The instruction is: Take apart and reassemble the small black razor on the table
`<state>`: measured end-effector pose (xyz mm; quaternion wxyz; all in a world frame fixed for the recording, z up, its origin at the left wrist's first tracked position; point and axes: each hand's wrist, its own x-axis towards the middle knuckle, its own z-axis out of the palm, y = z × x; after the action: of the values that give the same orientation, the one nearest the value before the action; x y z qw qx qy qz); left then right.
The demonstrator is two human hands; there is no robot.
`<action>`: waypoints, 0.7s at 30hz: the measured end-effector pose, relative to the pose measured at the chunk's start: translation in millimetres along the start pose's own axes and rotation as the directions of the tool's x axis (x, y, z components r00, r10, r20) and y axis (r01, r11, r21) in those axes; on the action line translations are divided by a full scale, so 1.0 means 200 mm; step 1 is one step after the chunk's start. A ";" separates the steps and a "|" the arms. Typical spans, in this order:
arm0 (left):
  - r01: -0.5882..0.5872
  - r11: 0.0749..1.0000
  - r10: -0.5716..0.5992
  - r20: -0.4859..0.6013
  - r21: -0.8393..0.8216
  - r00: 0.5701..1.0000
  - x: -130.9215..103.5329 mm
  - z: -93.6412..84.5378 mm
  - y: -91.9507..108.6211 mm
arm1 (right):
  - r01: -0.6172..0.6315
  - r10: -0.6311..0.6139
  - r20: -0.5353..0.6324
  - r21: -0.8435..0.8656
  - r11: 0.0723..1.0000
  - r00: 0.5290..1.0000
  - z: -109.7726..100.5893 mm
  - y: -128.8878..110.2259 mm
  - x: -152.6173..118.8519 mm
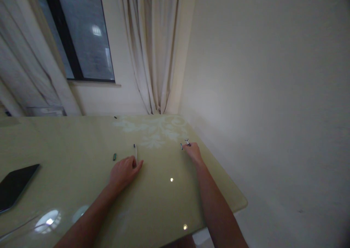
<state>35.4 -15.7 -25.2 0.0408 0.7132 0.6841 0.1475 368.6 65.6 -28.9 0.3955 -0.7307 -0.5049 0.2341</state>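
My left hand [124, 170] rests low over the left-middle of the table with its fingers curled round a slim white stick [136, 154]. The stick stands up from the hand and ends in a small dark tip; its exact kind is not clear. Just left of that hand lies a small dark rectangular piece with a green middle [114, 157]. Over at the right side, my right hand [193, 152] is closed at a small silver-and-black T-shaped piece [187, 142], which shows past the fingers. Beside its fingertips is another small dark-edged piece [181, 146].
A glossy cream table [158, 200] with a pale floral pattern meets the wall [262, 95] on the right. A dark flat tablet-like slab [16, 185] lies at left, a thin cable [16, 229] below it. One tiny dark piece [115, 117] lies near the back edge. Curtains [153, 51] hang behind.
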 end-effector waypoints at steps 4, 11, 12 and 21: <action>0.021 0.999 -0.021 0.013 -0.037 1.000 0.01 -0.02 0.00 | -0.027 0.027 0.001 -0.099 0.995 1.000 0.00 0.01 0.02; 0.081 0.986 -0.097 -0.103 -0.145 0.990 0.16 -0.09 -0.41 | -0.026 0.025 -0.010 -0.204 0.979 1.000 -0.03 0.02 0.03; 0.101 0.983 -0.116 -0.088 -0.152 0.989 0.18 -0.08 -0.49 | -0.024 0.020 -0.021 -0.212 0.977 1.000 -0.04 0.02 0.02; 0.129 0.977 -0.131 -0.003 -0.167 0.991 0.19 -0.06 -0.64 | 0.282 -0.283 0.006 0.055 0.958 0.959 0.10 -0.17 -0.14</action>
<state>-90.1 27.8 -41.1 0.1051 0.6599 0.7148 0.2063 323.4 53.9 -14.0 0.4409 -0.6385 -0.6003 0.1938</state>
